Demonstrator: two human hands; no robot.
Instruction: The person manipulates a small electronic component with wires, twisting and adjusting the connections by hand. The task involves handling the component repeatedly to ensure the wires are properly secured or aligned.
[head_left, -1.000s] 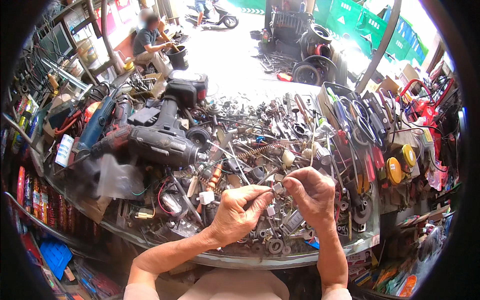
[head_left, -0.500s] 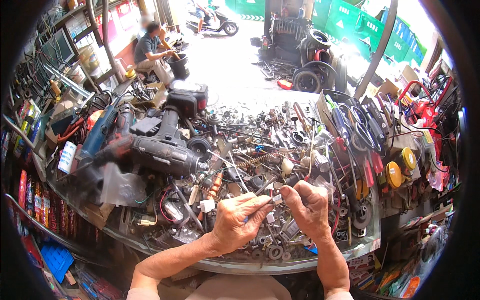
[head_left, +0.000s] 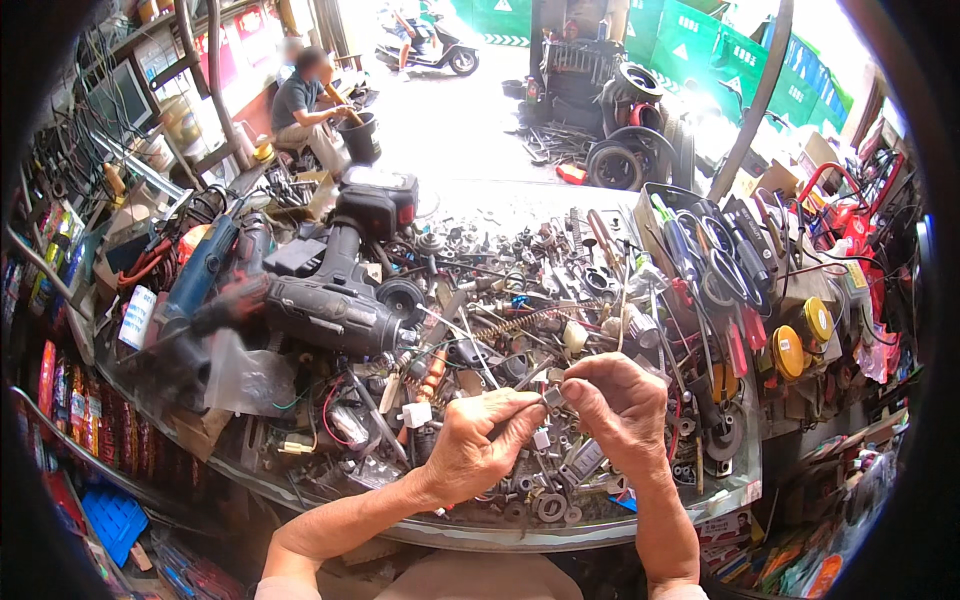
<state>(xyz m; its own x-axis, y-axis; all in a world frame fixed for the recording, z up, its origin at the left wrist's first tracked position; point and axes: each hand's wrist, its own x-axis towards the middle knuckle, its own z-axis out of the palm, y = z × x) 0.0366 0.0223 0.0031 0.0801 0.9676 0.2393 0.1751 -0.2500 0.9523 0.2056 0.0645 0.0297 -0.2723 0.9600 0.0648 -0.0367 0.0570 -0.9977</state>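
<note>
My left hand (head_left: 483, 437) reaches in over the bench, its thumb and forefinger pinched together on something too small to make out. Just beyond those fingertips, a small pale grey piece (head_left: 554, 397) sits between my two hands. My right hand (head_left: 625, 408) is curled beside it, thumb and forefinger tips close together at the piece's right side; the remaining fingers are bent. Below the hands a small white block (head_left: 541, 438) lies among loose metal parts. A white plastic connector (head_left: 416, 414) is left of my left hand, near an orange-handled tool (head_left: 432, 374).
A black cordless impact wrench (head_left: 335, 305) lies on the left of the cluttered glass-topped bench (head_left: 420, 530). A blue grinder (head_left: 205, 262) is farther left. Tools fill a tray (head_left: 655, 215) at right, near yellow round tins (head_left: 788, 352). A person (head_left: 300, 110) sits beyond, by a black bucket (head_left: 360, 138).
My right hand's forefinger has come forward over the thumb, and the hand has turned slightly. My left hand keeps its pinch in nearly the same place.
</note>
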